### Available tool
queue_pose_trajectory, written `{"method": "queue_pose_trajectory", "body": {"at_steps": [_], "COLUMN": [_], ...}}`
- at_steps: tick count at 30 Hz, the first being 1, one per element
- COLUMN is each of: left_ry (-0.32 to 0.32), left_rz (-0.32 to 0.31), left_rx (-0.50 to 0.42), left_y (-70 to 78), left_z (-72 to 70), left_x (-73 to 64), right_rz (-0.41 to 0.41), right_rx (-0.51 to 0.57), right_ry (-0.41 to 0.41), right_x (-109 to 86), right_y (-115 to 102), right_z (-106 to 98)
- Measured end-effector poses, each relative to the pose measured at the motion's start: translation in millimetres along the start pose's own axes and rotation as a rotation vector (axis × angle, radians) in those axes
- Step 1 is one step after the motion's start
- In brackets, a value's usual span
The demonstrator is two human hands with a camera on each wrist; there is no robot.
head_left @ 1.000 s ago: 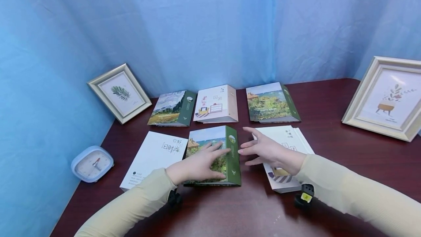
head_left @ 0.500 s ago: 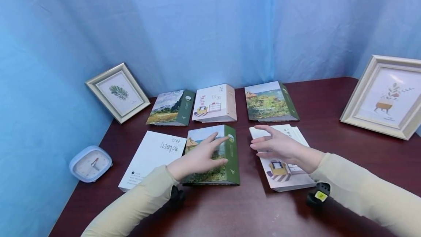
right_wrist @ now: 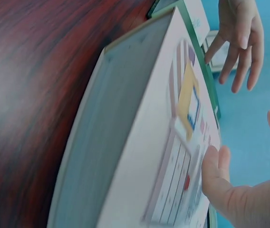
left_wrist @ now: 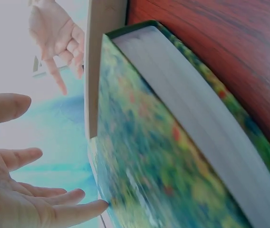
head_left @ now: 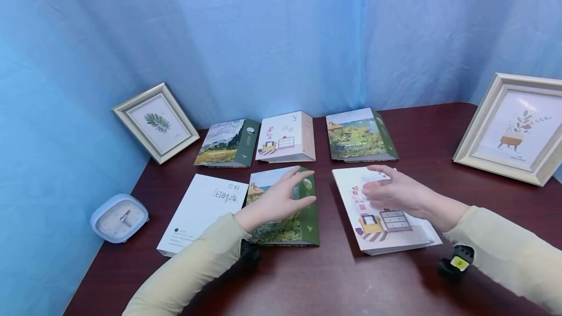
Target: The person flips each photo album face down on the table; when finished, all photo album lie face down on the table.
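My left hand (head_left: 276, 204) hovers over an album with a painted garden-and-sea cover (head_left: 281, 232) and green spine, its fingers spread and pointing right. In the left wrist view this hand (left_wrist: 30, 190) shows beside the thick album (left_wrist: 163, 142), one fingertip right at its cover edge. To the right, my right hand (head_left: 404, 196) is over a white album with a drawn armchair and drawers (head_left: 392, 223), fingers loosely bent. From the right wrist view, the thumb and fingers (right_wrist: 213, 175) overlap that cover (right_wrist: 139, 166). Neither hand grips anything.
A white album with black lettering (head_left: 197, 213) touches the garden album's left side. Behind stand a mountain-scene album (head_left: 221, 143), a pink-spined album (head_left: 283, 138) and another garden album (head_left: 360, 135). A blue clock (head_left: 120, 217), leaf picture frame (head_left: 158, 123) and plant picture frame (head_left: 513, 130) flank them.
My right hand has moved right, from the gap beside the garden album to over the white album. The left hand has shifted slightly right above the garden album. The albums stay put.
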State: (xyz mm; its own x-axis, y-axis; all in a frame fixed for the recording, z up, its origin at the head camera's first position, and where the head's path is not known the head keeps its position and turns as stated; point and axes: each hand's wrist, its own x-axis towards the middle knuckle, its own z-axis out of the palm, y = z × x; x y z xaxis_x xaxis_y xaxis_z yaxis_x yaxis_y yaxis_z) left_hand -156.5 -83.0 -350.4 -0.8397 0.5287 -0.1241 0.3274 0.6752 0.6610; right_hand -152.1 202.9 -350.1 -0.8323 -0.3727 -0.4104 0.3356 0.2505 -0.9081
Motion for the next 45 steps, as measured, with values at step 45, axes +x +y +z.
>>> {"method": "queue_pose_trajectory", "body": {"at_steps": [45], "left_ry": [-0.084], "left_rz": [-0.081], "left_rx": [-0.336], "left_y": [38.6], "left_z": [48.2], "left_x": [45.0], "right_rz": [0.113], "right_rx": [-0.469], "right_ry": [0.123], "right_x": [-19.1], "right_y": [30.2], "right_z": [-53.2]}}
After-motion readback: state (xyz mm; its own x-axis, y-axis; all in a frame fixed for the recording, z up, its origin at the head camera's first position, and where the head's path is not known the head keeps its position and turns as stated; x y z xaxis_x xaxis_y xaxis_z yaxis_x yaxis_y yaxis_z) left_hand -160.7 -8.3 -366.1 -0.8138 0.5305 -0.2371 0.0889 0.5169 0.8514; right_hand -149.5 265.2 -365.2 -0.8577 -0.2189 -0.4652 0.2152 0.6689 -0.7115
